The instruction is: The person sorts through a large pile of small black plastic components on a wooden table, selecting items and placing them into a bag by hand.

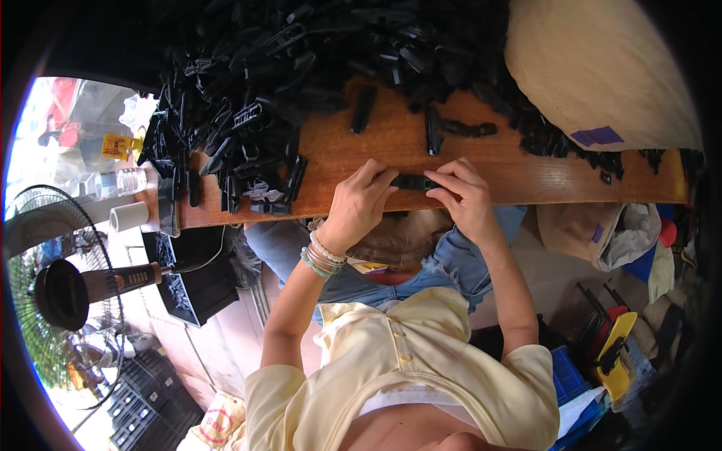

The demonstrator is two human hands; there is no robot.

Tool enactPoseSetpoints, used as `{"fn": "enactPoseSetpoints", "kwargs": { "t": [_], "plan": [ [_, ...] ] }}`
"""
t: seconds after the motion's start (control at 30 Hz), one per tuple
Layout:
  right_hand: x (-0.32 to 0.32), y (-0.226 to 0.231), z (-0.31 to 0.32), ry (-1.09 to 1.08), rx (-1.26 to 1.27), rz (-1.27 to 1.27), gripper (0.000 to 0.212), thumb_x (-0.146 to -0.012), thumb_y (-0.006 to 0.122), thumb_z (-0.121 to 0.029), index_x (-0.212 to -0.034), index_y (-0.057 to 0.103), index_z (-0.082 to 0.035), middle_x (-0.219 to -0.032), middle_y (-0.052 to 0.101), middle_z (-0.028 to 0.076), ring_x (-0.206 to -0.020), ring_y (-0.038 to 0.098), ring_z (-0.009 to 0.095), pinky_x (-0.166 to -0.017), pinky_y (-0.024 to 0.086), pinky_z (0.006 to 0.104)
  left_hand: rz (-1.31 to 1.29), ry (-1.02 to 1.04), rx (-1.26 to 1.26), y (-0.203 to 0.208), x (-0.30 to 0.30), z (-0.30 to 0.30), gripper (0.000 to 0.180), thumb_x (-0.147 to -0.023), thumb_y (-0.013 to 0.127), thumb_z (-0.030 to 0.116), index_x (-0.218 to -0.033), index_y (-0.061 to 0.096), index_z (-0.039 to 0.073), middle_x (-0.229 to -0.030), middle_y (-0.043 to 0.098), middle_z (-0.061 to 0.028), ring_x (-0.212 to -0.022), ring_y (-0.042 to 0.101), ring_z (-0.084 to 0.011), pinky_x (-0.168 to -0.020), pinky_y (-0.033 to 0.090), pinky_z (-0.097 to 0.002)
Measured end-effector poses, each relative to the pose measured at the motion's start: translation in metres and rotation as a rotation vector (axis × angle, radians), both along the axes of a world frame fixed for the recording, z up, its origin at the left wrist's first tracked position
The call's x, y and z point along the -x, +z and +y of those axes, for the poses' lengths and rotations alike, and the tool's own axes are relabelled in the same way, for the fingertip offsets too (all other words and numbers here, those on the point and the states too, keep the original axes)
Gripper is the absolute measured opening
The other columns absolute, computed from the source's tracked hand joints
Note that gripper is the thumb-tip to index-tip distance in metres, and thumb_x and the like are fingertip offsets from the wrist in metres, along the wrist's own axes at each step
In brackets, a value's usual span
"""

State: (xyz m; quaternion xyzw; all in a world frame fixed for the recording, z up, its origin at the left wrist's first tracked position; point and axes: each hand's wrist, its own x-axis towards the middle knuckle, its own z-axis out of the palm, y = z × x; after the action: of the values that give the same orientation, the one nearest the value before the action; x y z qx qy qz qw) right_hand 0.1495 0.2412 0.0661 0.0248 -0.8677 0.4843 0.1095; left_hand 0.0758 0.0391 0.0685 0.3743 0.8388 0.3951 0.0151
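Observation:
A short, dark black plastic part [412,182] is held level between my two hands, just over the table's near edge. My left hand [359,199] pinches its left end between thumb and fingers. The right end sits in the pinched fingertips of my right hand [468,197]. Two loose black parts lie just beyond: a long upright piece [433,129] and a slim tilted one [364,109]. To their right rests a jointed-looking black piece [470,129]. The exact kind of these parts is too dark to make out.
A large heap of black plastic parts [248,113] covers the far and left side of the wooden table [331,161]. At the far right stands a big beige sack [602,68]. A fan [68,293] and a black bin [184,286] are on the left.

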Motion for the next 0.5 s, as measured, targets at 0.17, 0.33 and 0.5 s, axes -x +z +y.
{"fn": "enactPoseSetpoints", "kwargs": {
  "t": [0.17, 0.33, 0.5],
  "plan": [
    [0.006, -0.002, -0.010, -0.006, -0.107, 0.157, 0.033, -0.065, 0.079, -0.001, -0.097, 0.071, 0.001, -0.093, 0.060, 0.007, -0.088, 0.055, 0.025, -0.075, 0.045, 0.0360, -0.016, -0.068, -0.020, -0.002, 0.000, 0.003, 0.026, -0.080, 0.070, 0.006, -0.105, 0.065, 0.000, -0.099, 0.058, -0.0126, -0.082, 0.063, -0.0316, -0.068, 0.052, -0.0397],
    [-0.004, -0.002, 0.005, 0.009, 0.006, 0.052, 0.026, -0.071, 0.077, -0.001, -0.096, 0.072, -0.001, -0.096, 0.060, 0.007, -0.088, 0.055, 0.026, -0.078, 0.045, 0.0368, -0.042, -0.211, -0.050, 0.003, 0.017, -0.001, 0.030, -0.080, 0.075, 0.020, -0.103, 0.067, 0.004, -0.089, 0.059, -0.0102, -0.066, 0.063, -0.0298, -0.058, 0.051, -0.0396],
    [0.023, 0.004, 0.035, -0.393, -0.378, 0.165, 0.034, -0.077, 0.073, -0.004, -0.111, 0.068, -0.007, -0.114, 0.059, 0.010, -0.106, 0.056, 0.027, -0.086, 0.044, 0.0383, 0.068, -0.011, -0.097, 0.003, 0.021, 0.062, 0.032, -0.083, 0.073, 0.025, -0.105, 0.065, 0.004, -0.084, 0.058, -0.0098, -0.063, 0.061, -0.0311, -0.056, 0.050, -0.0400]
  ]
}}
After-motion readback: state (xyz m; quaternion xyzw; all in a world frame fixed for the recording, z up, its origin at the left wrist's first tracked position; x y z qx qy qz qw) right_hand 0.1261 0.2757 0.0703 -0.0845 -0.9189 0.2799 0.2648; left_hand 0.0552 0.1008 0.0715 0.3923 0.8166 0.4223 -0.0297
